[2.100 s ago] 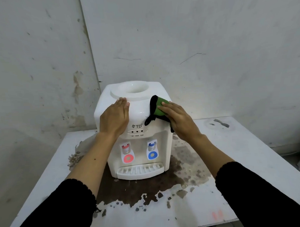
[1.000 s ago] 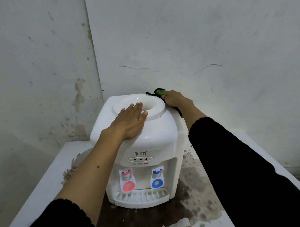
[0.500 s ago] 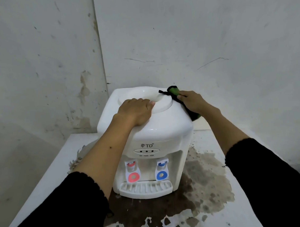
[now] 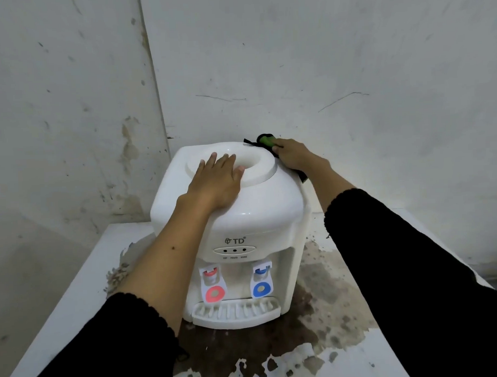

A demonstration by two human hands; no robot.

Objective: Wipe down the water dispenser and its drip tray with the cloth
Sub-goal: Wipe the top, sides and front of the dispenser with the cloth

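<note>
A white water dispenser [image 4: 259, 213] stands on the table with a red tap [image 4: 209, 275] and a blue tap [image 4: 262, 272] on its front. Its ribbed drip tray [image 4: 236, 313] juts out at the bottom front. My left hand [image 4: 217, 182] lies flat on the dispenser's top, fingers straight and reaching the rim of the round bottle well. My right hand [image 4: 292, 155] presses a green and black cloth [image 4: 264, 141] against the top's back right corner. Most of the cloth is hidden under that hand.
The white table [image 4: 76, 293] has a large dark brown stain [image 4: 316, 313] around the dispenser's base and to the right. Two scuffed white walls [image 4: 322, 73] meet in a corner right behind the dispenser.
My right hand carried the cloth from the dispenser's front top edge to its back right corner. My left hand slid from the front left face onto the top beside the bottle well.
</note>
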